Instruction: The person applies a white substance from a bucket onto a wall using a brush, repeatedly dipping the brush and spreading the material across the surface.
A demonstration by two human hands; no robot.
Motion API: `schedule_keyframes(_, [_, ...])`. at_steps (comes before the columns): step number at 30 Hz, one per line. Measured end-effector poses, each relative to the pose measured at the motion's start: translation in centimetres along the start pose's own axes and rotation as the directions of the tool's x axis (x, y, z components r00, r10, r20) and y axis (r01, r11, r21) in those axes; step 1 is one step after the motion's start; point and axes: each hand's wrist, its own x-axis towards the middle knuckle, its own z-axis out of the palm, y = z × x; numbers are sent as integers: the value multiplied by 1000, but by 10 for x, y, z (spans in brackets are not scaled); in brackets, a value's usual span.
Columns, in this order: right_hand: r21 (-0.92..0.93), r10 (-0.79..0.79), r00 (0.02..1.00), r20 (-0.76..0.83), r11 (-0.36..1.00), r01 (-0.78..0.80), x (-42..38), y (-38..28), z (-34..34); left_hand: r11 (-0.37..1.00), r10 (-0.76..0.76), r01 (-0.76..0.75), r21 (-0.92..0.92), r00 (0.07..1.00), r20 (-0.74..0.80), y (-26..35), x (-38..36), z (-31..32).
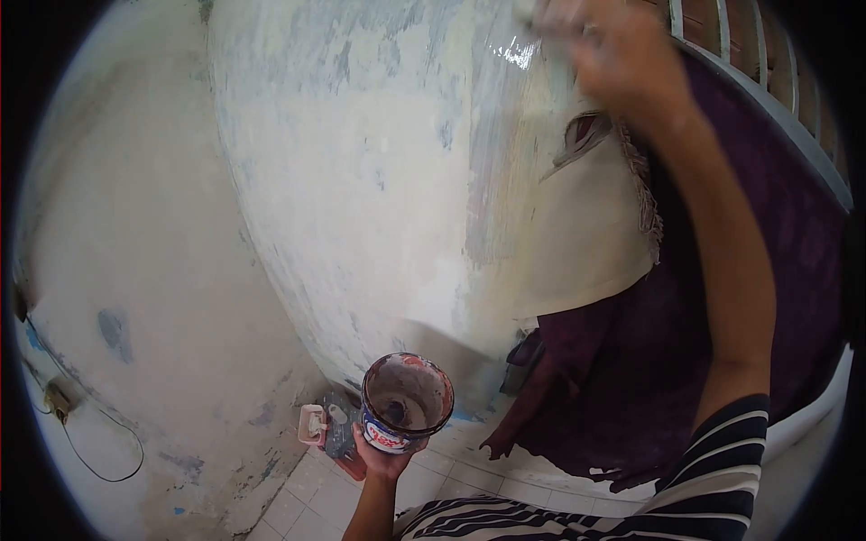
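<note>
My left hand (386, 458) supports a paint can (386, 436) from below, fingers around its lower side. The can is open at the top, its rim and inner wall smeared with dark and reddish paint, and some pale liquid shows inside. High up at the wall (388, 153), my right hand (618, 45) is closed and blurred by motion. A pale end of something shows at its fingers, too blurred to name. Beside it, a wet, shiny streak (516, 54) lies on the patchy cream and grey wall surface.
A purple cloth (767, 243) and a beige frayed cloth (586, 234) hang at the right, close to my right arm. Barred railing (762, 45) stands top right. A small pink container (312, 424) sits low by the wall. A cable (108, 473) hangs at left above white floor tiles (311, 514).
</note>
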Motion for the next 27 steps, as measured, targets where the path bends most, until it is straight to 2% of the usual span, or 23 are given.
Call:
schedule_keyframes(1, [-42, -118, 982, 146, 991, 125, -31, -3, 20, 1000, 10, -10, 9, 1000, 11, -1, 2, -1])
schedule_keyframes(2, [-74, -92, 982, 165, 992, 106, -74, -28, 48, 1000, 19, -19, 16, 1000, 20, -3, 2, -2])
schedule_keyframes(3, [43, -185, 947, 263, 983, 180, -91, -64, 40, 1000, 13, -13, 14, 1000, 15, -2, 0, -1])
schedule_keyframes(4, [-16, -243, 877, 415, 962, 274, -114, -93, 43, 1000, 4, -4, 0, 999, 34, -2, 0, 0])
schedule_keyframes(5, [77, -279, 868, 410, 959, 272, -134, -121, 47, 1000, -5, 6, -14, 999, 52, -3, 0, 0])
schedule_keyframes(6, [206, -224, 862, 454, 968, 143, -157, -148, 52, 1000, -8, 9, -15, 999, 47, -4, -2, 0])
schedule_keyframes(8, [245, -243, 850, 467, 960, 140, -170, -162, 55, 1000, -6, 6, 4, 1000, -6, -3, -1, 0])
schedule_keyframes(10, [396, -105, 831, 546, 907, -145, -152, -144, 51, 1000, 1, 0, 19, 1000, -29, -2, -4, 9])
schedule_keyframes(11, [290, -90, 800, 593, 951, -108, -138, -116, 53, 1000, 10, -9, 27, 999, -53, -3, -3, 12])
schedule_keyframes(12, [278, -27, 909, 415, 955, -98, -125, -85, 56, 1000, 8, -7, 26, 998, -56, -3, -3, 11])
schedule_keyframes(13, [324, 104, 910, 401, 913, -247, -97, -58, 43, 1000, 2, -1, 21, 999, -36, -3, -3, 8])
schedule_keyframes(14, [304, 233, 925, 299, 896, -324, -73, -39, 33, 1000, -4, 4, 15, 1000, -13, -3, -2, 6])
schedule_keyframes(15, [157, 96, 983, 156, 980, -120, -51, -10, 24, 1000, -3, 3, 12, 1000, -12, -3, -1, 5])
schedule_keyframes(16, [-21, -73, 997, 35, 997, 73, -33, 12, 14, 1000, 0, 1, 23, 1000, -8, -3, -2, 4])
schedule_keyframes(18, [-30, -27, 1000, 4, 999, 27, 1, 19, -8, 999, 4, -4, 35, 1000, -10, -4, -7, 9])
schedule_keyframes(20, [-42, 17, 999, -28, 999, -18, -3, 16, -4, 1000, 18, -16, 24, 997, -77, -6, -6, 17])
schedule_keyframes(22, [-102, -142, 966, 215, 981, 167, -51, -10, 22, 999, 24, -22, 29, 998, -59, -7, -4, 14])
schedule_keyframes(24, [-142, -223, 852, 474, 935, 324, -105, -66, 25, 999, 26, -25, 34, 999, -43, -7, -5, 8])
schedule_keyframes(25, [-77, -260, 846, 464, 940, 331, -131, -94, 30, 1000, 18, -17, 17, 1000, -8, -7, -3, 4])
schedule_keyframes(26, [134, -268, 790, 551, 963, 233, -145, -120, 25, 1000, 11, -11, -1, 1000, 26, -9, -3, 2])
schedule_keyframes(27, [251, -250, 790, 559, 960, 127, -167, -139, 33, 1000, 13, -13, -6, 1000, 26, -11, -4, 3])
